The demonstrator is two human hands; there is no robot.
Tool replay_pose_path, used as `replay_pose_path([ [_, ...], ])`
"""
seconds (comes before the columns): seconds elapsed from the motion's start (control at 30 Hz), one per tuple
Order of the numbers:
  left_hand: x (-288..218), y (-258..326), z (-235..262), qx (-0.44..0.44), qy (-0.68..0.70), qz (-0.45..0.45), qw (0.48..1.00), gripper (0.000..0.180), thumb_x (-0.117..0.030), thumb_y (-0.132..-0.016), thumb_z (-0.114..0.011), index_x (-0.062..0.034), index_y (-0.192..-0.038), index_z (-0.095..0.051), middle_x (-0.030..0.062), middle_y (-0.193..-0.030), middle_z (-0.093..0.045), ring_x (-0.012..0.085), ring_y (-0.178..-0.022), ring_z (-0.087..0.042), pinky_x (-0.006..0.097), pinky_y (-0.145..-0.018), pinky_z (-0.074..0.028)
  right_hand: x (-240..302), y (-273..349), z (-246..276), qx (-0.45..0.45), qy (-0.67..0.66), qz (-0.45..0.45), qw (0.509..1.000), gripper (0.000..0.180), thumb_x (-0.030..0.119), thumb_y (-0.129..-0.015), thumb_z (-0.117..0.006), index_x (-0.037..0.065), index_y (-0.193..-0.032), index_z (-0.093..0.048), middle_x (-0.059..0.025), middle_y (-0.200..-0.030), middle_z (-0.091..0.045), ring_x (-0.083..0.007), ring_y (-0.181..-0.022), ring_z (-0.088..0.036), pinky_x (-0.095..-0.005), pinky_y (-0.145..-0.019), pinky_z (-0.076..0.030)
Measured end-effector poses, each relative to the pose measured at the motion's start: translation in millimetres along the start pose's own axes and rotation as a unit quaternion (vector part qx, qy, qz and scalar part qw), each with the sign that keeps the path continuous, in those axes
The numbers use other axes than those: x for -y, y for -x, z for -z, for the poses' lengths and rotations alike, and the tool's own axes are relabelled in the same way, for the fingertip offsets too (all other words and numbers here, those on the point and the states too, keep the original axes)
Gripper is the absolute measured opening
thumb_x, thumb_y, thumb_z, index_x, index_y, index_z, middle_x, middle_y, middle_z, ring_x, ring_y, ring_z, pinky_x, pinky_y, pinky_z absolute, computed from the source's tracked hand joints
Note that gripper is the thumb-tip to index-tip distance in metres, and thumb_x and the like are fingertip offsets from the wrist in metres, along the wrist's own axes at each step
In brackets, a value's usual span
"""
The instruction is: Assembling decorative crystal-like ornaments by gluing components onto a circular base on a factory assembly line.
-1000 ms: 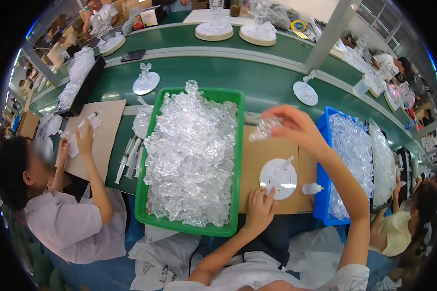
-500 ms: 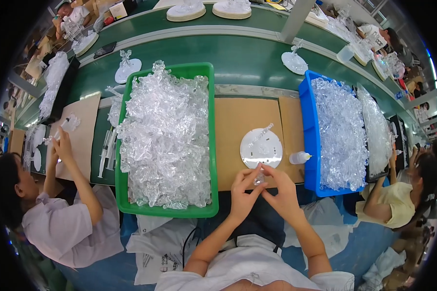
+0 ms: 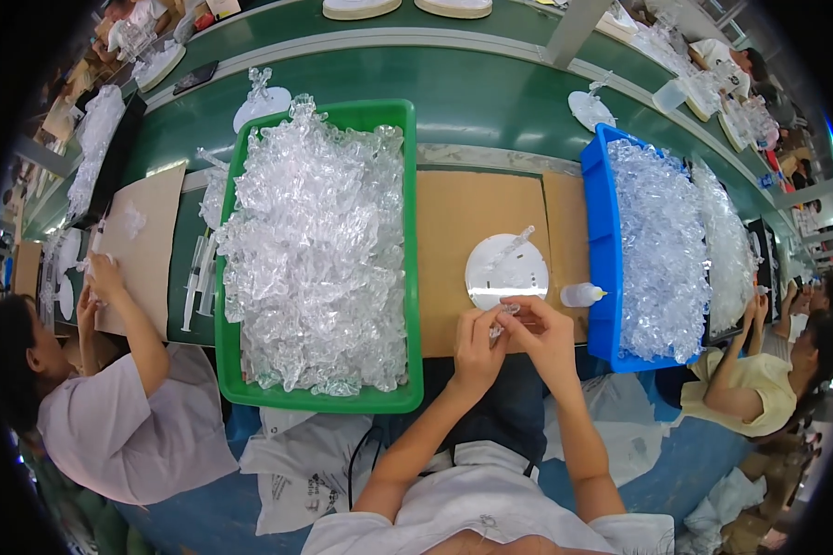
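Observation:
In front of my body, a small clear plastic piece is pinched between the fingertips of both hands. My left hand closes on its left side and my right hand on its right; the fingers partly cover it, so its full shape is hidden. Just beyond my fingertips lies a round white disc on brown cardboard. A longer clear rod-like part rests on the disc's far portion. To the right of the disc, a small white squeeze bottle with a yellow tip lies on its side.
A green bin heaped with clear plastic parts stands at left; a blue bin with similar parts is at right. Syringes lie beyond the green bin's left side. Co-workers sit on either side. A metal post rises at the back.
Both hands have shifted slightly up and right, and the clear piece now sits higher between the fingertips, closer to the disc's near edge. The whole view has moved a little.

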State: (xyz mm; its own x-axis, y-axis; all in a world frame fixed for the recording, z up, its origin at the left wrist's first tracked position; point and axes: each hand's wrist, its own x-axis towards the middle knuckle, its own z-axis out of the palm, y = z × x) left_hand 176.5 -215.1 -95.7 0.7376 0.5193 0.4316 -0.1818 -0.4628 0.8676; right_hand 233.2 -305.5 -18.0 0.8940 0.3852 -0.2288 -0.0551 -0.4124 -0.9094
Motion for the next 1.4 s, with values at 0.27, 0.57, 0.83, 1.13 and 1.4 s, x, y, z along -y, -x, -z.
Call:
replay_pose_path([
  [0.27,26,-23,30,0.176,-0.12,-0.066,0.975,0.038,-0.008,-0.083,-0.063,0.0029,-0.119,-0.055,0.0193,-0.136,-0.045,0.0417,-0.129,-0.037,0.049,-0.103,-0.034,-18,-14,-15,-0.111,-0.1,0.06,0.987,0.023,0.003,-0.091,-0.057,-0.002,-0.113,-0.061,-0.0062,-0.104,-0.064,-0.0101,-0.094,-0.059,-0.022,-0.08,-0.048],
  [0.57,34,-13,23,0.191,-0.153,-0.071,0.967,0.035,-0.006,-0.082,-0.06,0.0038,-0.117,-0.057,0.0176,-0.13,-0.052,0.0367,-0.123,-0.046,0.047,-0.103,-0.037,-19,-24,-35,-0.178,0.132,0.112,0.969,0.027,0.001,-0.084,-0.066,0.0,-0.11,-0.06,-0.0103,-0.098,-0.065,-0.0134,-0.091,-0.062,-0.0259,-0.077,-0.052],
  [0.83,31,1,22,0.092,-0.12,-0.079,0.985,0.021,-0.003,-0.077,-0.067,0.0022,-0.098,-0.066,0.0137,-0.111,-0.064,0.0307,-0.11,-0.057,0.043,-0.096,-0.043,-25,-16,-9,-0.163,-0.257,-0.059,0.951,0.035,0.007,-0.085,-0.065,-0.001,-0.118,-0.055,-0.0087,-0.102,-0.065,-0.0112,-0.092,-0.061,-0.0249,-0.082,-0.05],
  [1.13,32,3,22,0.084,-0.114,-0.072,0.987,0.017,-0.001,-0.078,-0.065,0.0024,-0.095,-0.067,0.0153,-0.111,-0.063,0.0309,-0.108,-0.058,0.043,-0.094,-0.045,-30,-16,-34,-0.148,-0.071,0.027,0.986,0.033,0.001,-0.082,-0.069,0.0,-0.113,-0.057,-0.004,-0.089,-0.06,-0.007,-0.08,-0.059,-0.0187,-0.073,-0.047],
  [1.4,35,6,24,0.095,-0.117,-0.077,0.986,0.019,0.002,-0.077,-0.062,0.0023,-0.095,-0.067,0.0173,-0.123,-0.057,0.0325,-0.115,-0.054,0.044,-0.096,-0.044,-24,-12,-44,-0.181,0.195,0.126,0.956,0.031,0.005,-0.082,-0.069,-0.004,-0.11,-0.057,-0.0121,-0.079,-0.063,-0.0155,-0.072,-0.065,-0.026,-0.065,-0.052],
])
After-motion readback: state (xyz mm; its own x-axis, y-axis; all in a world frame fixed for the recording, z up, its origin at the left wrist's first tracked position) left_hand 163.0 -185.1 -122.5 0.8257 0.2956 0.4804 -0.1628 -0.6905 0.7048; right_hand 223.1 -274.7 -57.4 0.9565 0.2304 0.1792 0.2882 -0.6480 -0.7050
